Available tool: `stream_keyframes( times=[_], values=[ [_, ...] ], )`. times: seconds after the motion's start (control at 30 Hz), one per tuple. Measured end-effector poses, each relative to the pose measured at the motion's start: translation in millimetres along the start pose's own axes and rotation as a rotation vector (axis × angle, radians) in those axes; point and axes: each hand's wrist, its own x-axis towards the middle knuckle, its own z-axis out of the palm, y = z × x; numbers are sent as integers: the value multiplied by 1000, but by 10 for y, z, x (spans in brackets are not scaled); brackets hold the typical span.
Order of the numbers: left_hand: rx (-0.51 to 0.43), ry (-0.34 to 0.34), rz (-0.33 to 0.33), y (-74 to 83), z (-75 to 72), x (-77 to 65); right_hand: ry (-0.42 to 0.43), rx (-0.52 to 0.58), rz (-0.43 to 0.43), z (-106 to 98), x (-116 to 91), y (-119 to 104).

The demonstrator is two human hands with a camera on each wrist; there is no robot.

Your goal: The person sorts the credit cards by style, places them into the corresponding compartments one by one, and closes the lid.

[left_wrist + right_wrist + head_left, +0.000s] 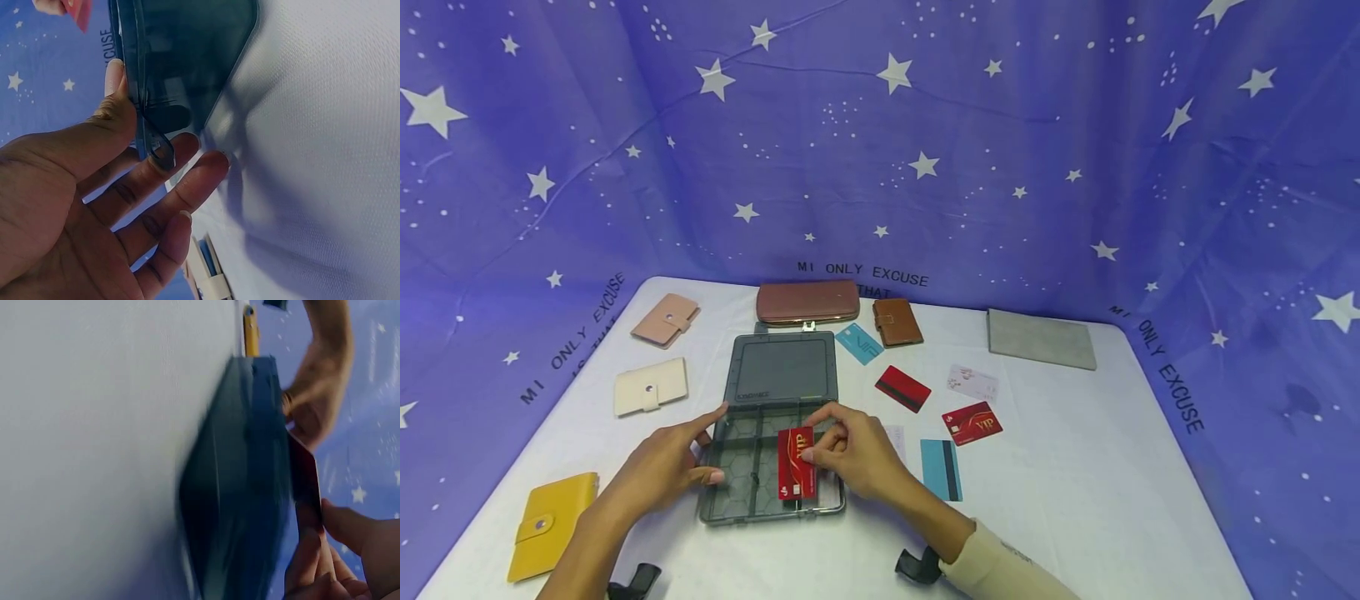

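A smoky see-through compartment box (745,518) lies on the table with its lid (786,367) folded back. Along its left side, my left hand (662,462) holds the wall, thumb at the rim and fingertips against the side, as the left wrist view shows at the box's edge (187,56). My right hand (857,454) pinches a red VIP card (795,479) between thumb and fingers, above the right-hand compartments. Seen from the right wrist, the card (304,472) stands over the top edge of the box (244,456). Whether it touches the box I cannot tell.
Right of the box lie a red card (902,388), a red VIP card (972,423), blue cards (934,471) (859,342) and a white card (972,382). Wallets surround them: yellow (553,525), cream (651,387), pink (665,321), maroon (807,301), brown (898,323), grey (1041,337).
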Motion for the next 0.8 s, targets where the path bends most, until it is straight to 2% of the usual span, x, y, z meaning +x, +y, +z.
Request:
stream_keyframes(
  times=[0.07,0.2,0.3,0.37,0.53,0.67,0.8],
  values=[
    [4,-1,-3,5,3,1,-1,-33,2,105,34,-14],
    [0,-9,-5,13,3,4,20,-206,-37,235,72,-13],
    [-9,-14,-8,17,-2,5,37,-289,-81,247,93,0],
    [-9,-10,-3,16,-6,4,43,-283,-91,203,106,8],
    [-3,-2,7,10,-14,7,89,-211,-75,-65,169,97],
    [7,-7,7,9,-12,4,183,-241,-20,-380,243,226],
    [12,-6,5,8,-11,2,262,-290,78,-695,320,354]
  ],
)
